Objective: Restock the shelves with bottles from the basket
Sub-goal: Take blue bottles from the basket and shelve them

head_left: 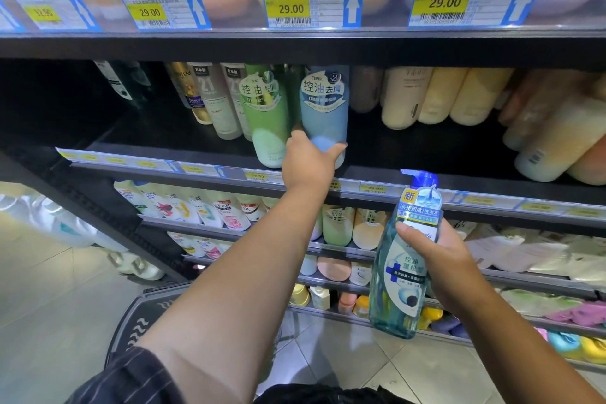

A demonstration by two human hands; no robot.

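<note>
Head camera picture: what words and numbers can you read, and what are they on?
"29.00": three yellow price tags up top.
"控油去屑": blue bottle gripped by the left hand, also green bottle.
"nak": blue bottle.
"日本製" and "21": pale bottle.
"新" and "控油": pump bottle in the right hand.
"78.00" and "39.90": middle shelf tags.
Barcodes, small print, lower bottles: too blurred to read.

Bare shelf (pixel 410 144) right of blue bottle (pixel 324 108); cream bottles (pixel 426 98) behind.

Even bright light, dim shelf recesses, curved soft edges
</note>
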